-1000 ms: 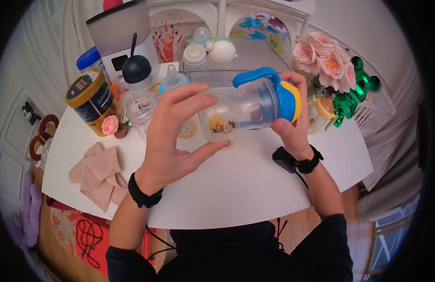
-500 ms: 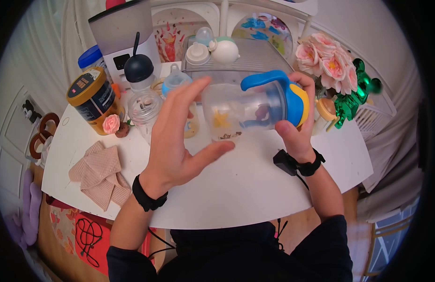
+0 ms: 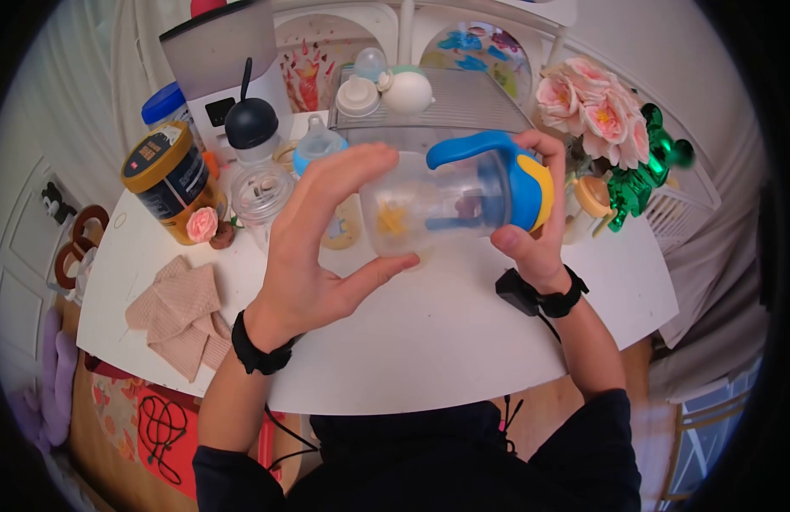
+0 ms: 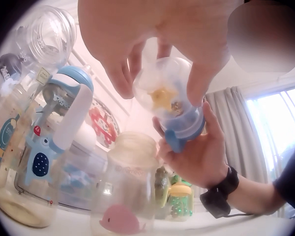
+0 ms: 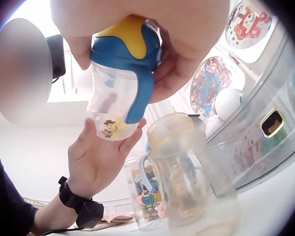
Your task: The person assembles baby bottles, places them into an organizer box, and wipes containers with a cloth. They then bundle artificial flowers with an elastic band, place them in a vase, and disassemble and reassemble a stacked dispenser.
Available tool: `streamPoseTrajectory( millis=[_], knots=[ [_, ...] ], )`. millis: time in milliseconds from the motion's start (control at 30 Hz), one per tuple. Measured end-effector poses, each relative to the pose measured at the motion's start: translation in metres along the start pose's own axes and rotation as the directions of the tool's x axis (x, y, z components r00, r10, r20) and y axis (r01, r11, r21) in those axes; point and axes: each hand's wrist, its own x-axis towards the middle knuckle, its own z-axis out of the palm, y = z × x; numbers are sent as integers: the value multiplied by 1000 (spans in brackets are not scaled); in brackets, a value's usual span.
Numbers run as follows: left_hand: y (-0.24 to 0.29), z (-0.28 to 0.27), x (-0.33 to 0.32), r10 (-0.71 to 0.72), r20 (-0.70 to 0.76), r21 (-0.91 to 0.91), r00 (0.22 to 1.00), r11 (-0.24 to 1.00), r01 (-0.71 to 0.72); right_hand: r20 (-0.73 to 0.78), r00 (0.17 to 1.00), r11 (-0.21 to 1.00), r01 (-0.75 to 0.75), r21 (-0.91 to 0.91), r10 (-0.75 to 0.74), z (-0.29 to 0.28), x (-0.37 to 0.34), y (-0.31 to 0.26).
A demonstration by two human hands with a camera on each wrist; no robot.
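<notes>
Cup (image 3: 412,196) roll, lid (image 3: 524,189) in right grip (image 3: 544,249)

We see a handled bottle (image 3: 453,198) of clear, smooth plastic, its lid (image 3: 521,192) in matt blue and yellow plastic. Left of this bottle we find a cloth (image 3: 180,311) with a rough, waffle-like weave; right of it, a green figure (image 3: 631,185), glossy as foil; beneath it, a smooth white tabletop (image 3: 429,350).

So we've got a clear plastic sippy cup (image 3: 412,200) with its blue-and-yellow lid (image 3: 529,193) on, curved blue handle (image 3: 469,148), yellow star print (image 4: 162,98), tipped sideways mid-air.
</notes>
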Motion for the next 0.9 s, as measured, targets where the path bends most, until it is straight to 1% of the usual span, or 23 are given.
streamPoseTrajectory(
  millis=[33, 100, 133, 200, 233, 267, 300, 333, 400, 433, 500, 533, 600, 633, 667, 700, 733, 800, 833, 900],
  knots=[
    [0, 0, 0, 1, 1, 1, 1000, 1000, -1, 8, 1000, 1000, 5, -5, -5, -1, 0, 1],
    [1, 1, 0, 72, -14, 95, 997, 993, -71, -1, 1000, 1000, -5, 9, 5, 1, 0, 0],
    [0, 2, 0, 73, -14, 94, 997, 993, -72, -9, 1000, 1000, -15, 24, 15, 2, 0, -1],
    [-1, 3, -1, 146, -26, 170, 989, 976, -140, -8, 1000, 1000, -13, 14, 13, 1, 0, 0],
    [0, 3, -1, 146, -25, 170, 989, 976, -140, -6, 1000, 1000, -12, 4, 12, 1, 0, 0],
    [1, 2, 0, 129, 13, 178, 992, 975, -129, -6, 1000, 1000, -12, 4, 12, 0, -1, 0],
    [3, 1, 1, 112, 50, 188, 992, 975, -120, -15, 1000, 1000, 7, -23, -8, 0, -1, 0],
    [8, 3, 3, 112, 49, 189, 993, 975, -119, -24, 999, 998, 27, -50, -28, 0, -1, 0],
    [18, 8, 6, -37, -111, 1, 993, 999, 37, -19, 998, 997, 53, -62, -54, -1, -1, 0],
    [18, 6, 3, -38, -113, 2, 993, 999, 38, -16, 997, 994, 78, -73, -79, -1, -2, 0],
    [17, 2, -2, -257, -28, 132, 966, 957, 259, -23, 996, 994, 80, -79, -82, -1, -2, 0],
    [15, 3, -3, -258, -28, 132, 966, 957, 259, -31, 996, 993, 81, -86, -84, -1, -2, 0],
    [10, 7, -5, -293, -8, -47, 956, 955, 292, -21, 997, 995, 71, -67, -73, -1, -2, 1],
    [8, 8, -5, -293, -8, -48, 956, 955, 293, -11, 998, 997, 61, -48, -61, -1, -2, 1],
    [5, 10, -5, -256, -55, -104, 965, 963, 249, -11, 998, 997, 60, -48, -61, -1, -1, 1],
    [3, 10, -4, -220, -104, -157, 970, 967, 202, -4, 996, 993, 88, -73, -89, -1, 0, 0],
    [4, 10, -3, -220, -103, -157, 970, 967, 202, 3, 993, 988, 117, -98, -117, -1, 1, 0],
    [6, 7, 2, -124, -121, -99, 985, 989, 112, -1, 994, 990, 112, -87, -113, 0, 1, -1],
    [6, 5, 3, -123, -120, -101, 985, 989, 111, -2, 994, 991, 107, -77, -108, -1, 1, -2],
    [6, 2, 4, -53, -115, -37, 992, 998, 49, 5, 993, 989, 117, -90, -117, -2, 0, -2]
  ],
)
